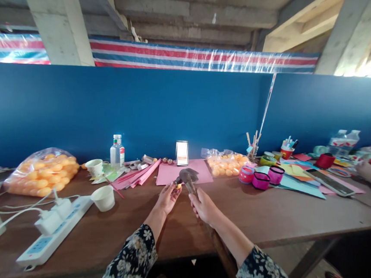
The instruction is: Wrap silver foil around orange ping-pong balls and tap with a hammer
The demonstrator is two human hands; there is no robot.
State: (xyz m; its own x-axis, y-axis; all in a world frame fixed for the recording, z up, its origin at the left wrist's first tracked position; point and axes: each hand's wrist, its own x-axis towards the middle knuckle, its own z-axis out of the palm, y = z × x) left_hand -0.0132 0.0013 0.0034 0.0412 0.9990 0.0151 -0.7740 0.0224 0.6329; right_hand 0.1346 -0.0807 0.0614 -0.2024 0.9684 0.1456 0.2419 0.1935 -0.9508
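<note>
Left of the hammer [188, 177], a power strip [52, 237] lies on the table [279, 212].

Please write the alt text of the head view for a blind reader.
A person's right hand grips a hammer near a small object held in the left hand, over a brown table. On it lie pink paper, two bags of orange balls and a power strip.

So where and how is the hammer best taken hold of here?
Probably by the handle, from the person's right, where the right hand grips it: the slim shaft slants back toward that side, while the broader head sits at the far end, close to the left hand, so gripping there looks awkward.
</note>
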